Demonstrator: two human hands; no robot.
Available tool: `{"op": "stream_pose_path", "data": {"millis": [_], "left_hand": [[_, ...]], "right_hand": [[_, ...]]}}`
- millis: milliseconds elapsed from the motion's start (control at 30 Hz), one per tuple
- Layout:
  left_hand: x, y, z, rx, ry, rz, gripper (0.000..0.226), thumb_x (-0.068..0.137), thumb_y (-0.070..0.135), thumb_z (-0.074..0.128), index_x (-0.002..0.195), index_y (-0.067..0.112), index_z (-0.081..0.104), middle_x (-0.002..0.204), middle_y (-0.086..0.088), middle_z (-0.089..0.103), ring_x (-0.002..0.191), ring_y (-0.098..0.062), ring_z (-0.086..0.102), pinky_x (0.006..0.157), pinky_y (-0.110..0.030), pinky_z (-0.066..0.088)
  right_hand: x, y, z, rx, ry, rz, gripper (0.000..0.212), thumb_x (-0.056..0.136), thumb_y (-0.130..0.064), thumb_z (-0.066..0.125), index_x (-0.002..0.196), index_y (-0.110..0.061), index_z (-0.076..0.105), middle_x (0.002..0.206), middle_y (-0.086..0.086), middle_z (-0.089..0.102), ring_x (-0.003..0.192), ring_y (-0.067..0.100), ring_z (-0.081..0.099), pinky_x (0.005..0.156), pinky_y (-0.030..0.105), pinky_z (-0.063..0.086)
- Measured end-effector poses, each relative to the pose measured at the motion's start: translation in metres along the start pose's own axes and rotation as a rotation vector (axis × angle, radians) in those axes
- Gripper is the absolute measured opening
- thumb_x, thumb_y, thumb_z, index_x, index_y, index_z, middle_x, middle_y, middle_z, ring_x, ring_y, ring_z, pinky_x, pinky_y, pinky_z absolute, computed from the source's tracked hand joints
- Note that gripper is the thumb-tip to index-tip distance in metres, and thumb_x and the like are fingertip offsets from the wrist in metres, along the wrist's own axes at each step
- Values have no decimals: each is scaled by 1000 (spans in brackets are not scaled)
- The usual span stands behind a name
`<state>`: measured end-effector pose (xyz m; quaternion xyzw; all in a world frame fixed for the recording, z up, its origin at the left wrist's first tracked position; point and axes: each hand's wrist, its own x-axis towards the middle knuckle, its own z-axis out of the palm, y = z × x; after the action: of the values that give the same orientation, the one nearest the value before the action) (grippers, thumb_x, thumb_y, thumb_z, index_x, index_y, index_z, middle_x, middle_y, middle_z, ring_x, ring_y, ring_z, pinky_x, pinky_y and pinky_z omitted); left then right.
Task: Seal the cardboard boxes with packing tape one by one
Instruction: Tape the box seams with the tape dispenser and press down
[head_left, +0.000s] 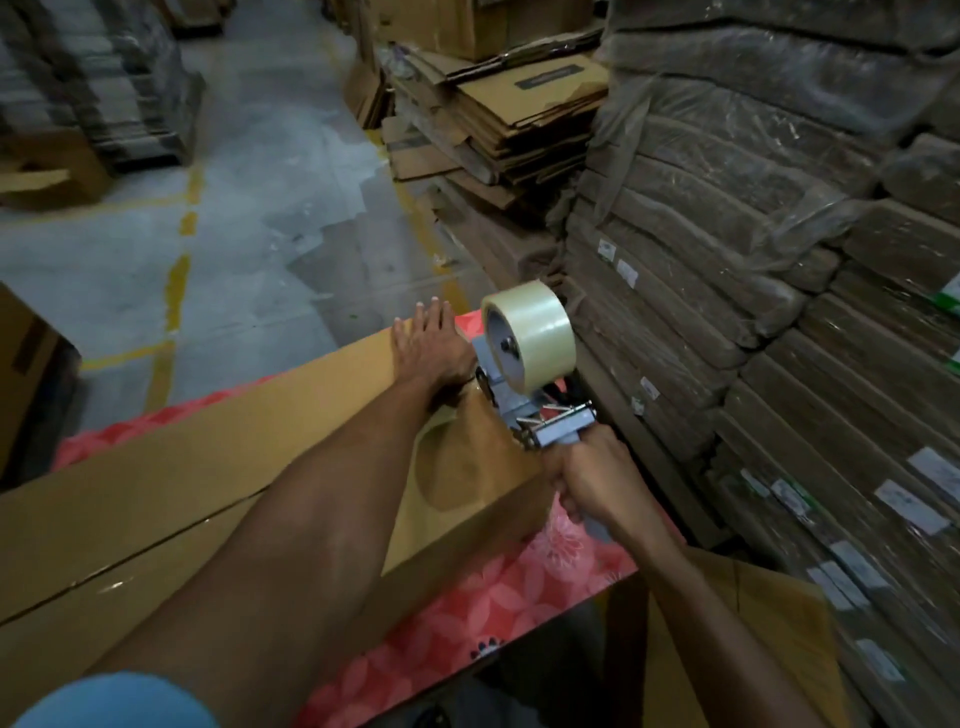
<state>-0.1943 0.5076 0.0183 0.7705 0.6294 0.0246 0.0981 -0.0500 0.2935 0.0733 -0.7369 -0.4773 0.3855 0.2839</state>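
Note:
A long brown cardboard box lies across a table covered in a pink flowered cloth. My left hand presses flat on the box's far right end, fingers straight. My right hand grips the handle of a grey tape dispenser carrying a roll of clear packing tape. The dispenser's front sits against the box's right end, just beside my left hand. A shiny strip of tape shows on the box's end face.
Stacks of plastic-wrapped flat cartons rise close on the right. Loose flattened cardboard is piled behind them. Another brown box stands below my right arm. Grey concrete floor with yellow lines lies to the left.

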Motion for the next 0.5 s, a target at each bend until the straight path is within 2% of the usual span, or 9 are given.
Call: {"op": "stream_pose_path", "data": {"millis": [67, 100, 200, 267, 300, 367, 433, 500], "left_hand": [[0, -1, 0, 19, -7, 15, 75, 99, 31, 37, 160, 11, 0, 169, -5, -6, 155, -26, -6, 122, -56, -3], [-2, 0, 2, 30, -5, 28, 76, 98, 31, 39, 160, 11, 0, 169, -5, -6, 155, -27, -6, 122, -57, -3], [-4, 3, 3, 25, -3, 27, 78, 100, 52, 32, 161, 12, 2, 168, -5, -6, 155, -25, -7, 122, -56, -5], [-3, 6, 1, 32, -9, 5, 85, 98, 65, 26, 161, 12, 2, 168, -4, -6, 155, -24, -7, 122, -55, -5], [-3, 7, 2, 35, -17, -8, 85, 98, 66, 25, 161, 12, 2, 168, -4, -6, 155, -24, -7, 122, -56, -5], [-8, 12, 3, 23, 5, -16, 82, 100, 62, 25, 161, 12, 6, 169, -6, -2, 155, -25, -4, 122, -57, -2], [-23, 17, 7, -11, 101, 83, 69, 101, 57, 23, 156, 15, 27, 167, -8, 17, 154, -26, 10, 121, -59, 5], [-45, 22, 12, -96, 136, 359, 55, 100, 50, 23, 137, 25, 55, 152, -3, 46, 147, -23, 30, 120, -59, 9]], "right_hand": [[0, 4, -3, -10, 5, 0, 21, 82, -5, 57, 62, -10, 55, 58, 9, 54, 50, 24, 50, 52, 34, 41], [-3, 9, -8, 0, -5, 10, 20, 81, -3, 57, 61, -7, 55, 58, 9, 54, 51, 24, 50, 54, 36, 42], [-34, 31, -19, -117, -81, 22, 32, 89, -15, 53, 60, -27, 47, 61, -7, 48, 58, 11, 48, 63, 29, 48], [-53, 44, -20, -75, -116, 82, 29, 84, -7, 57, 59, -19, 49, 58, 0, 47, 56, 17, 47, 59, 39, 45], [-57, 50, -19, -49, -101, 112, 21, 77, -8, 59, 58, -13, 51, 57, 4, 47, 53, 21, 47, 56, 40, 42], [-58, 55, -14, 40, -30, 132, 8, 62, -15, 57, 57, -13, 50, 56, 4, 46, 51, 21, 44, 55, 38, 38], [-57, 54, -12, 72, -36, 165, 9, 65, -16, 57, 60, -19, 50, 58, 1, 47, 51, 18, 44, 58, 31, 38], [-57, 57, -11, 144, 0, 213, 10, 62, -11, 62, 65, -13, 53, 59, 6, 50, 50, 20, 47, 56, 31, 39]]}}
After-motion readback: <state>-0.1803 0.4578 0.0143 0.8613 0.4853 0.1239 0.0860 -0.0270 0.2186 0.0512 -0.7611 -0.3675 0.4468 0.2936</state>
